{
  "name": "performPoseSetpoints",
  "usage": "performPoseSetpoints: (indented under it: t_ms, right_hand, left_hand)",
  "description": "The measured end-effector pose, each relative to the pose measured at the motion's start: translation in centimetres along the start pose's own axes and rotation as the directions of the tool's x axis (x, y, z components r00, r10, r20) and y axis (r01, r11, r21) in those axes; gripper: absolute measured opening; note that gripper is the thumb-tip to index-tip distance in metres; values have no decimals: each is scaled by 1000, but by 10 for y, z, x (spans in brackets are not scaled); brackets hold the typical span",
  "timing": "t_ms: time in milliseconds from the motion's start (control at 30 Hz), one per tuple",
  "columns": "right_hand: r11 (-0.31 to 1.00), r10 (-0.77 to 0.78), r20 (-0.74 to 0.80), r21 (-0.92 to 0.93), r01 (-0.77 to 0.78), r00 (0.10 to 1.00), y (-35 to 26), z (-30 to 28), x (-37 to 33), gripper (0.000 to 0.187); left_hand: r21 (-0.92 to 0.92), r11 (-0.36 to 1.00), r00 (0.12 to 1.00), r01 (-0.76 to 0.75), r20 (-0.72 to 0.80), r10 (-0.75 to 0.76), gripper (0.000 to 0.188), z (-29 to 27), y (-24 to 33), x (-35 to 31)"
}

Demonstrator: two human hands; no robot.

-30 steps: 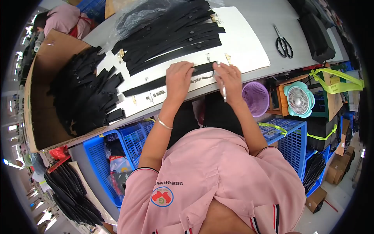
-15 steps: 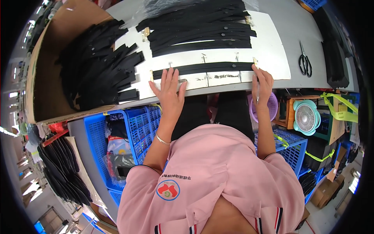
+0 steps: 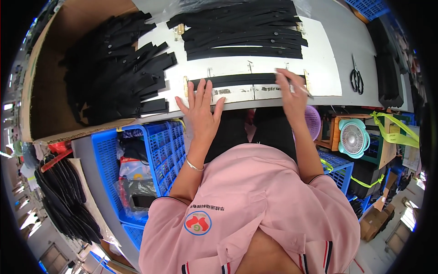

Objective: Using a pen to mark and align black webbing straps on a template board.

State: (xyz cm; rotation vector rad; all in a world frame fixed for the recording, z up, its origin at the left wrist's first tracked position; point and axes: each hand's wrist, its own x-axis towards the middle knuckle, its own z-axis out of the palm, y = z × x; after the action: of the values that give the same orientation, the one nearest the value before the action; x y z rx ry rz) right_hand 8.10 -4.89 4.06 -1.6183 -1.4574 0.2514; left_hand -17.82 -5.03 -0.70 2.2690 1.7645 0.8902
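A black strap [image 3: 242, 80] lies straight across the white board [image 3: 325, 64], between two yellowish tape-like pieces at its ends. My left hand [image 3: 202, 112] rests with fingers spread, its fingertips on the strap's left part. Over the right part of the strap is my right hand [image 3: 293, 93], thumb and forefinger bent at its edge. A slim pen [image 3: 306, 91] is held in that hand, sticking out to the right. The strap beneath the right fingers is partly hidden. Dark marker lines show on the board above and below the strap.
Black straps [image 3: 242, 39] lie stacked at the board's far side. More straps [image 3: 114, 73] spill from a cardboard box [image 3: 39, 86] at left. Scissors [image 3: 356, 78] lie on the right. Below the table edge are blue crates [image 3: 107, 169], a purple basket [image 3: 313, 119] and a fan [image 3: 353, 138].
My right hand has moved left from the strap's right end onto the strap, and the pen has swung from pointing down to pointing right. The left hand stays on the strap.
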Motion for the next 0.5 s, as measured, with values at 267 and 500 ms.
performPoseSetpoints:
  t_ms: [267,500]
  right_hand:
    - [826,78,436,475,-302,897,-52,102,21,22]
    - [954,-84,431,296,-52,899,-46,126,18,24]
  left_hand:
    - [-61,998,999,18,-29,-20,56,-1,4,4]
    - [-106,993,996,55,-65,-62,65,-1,3,3]
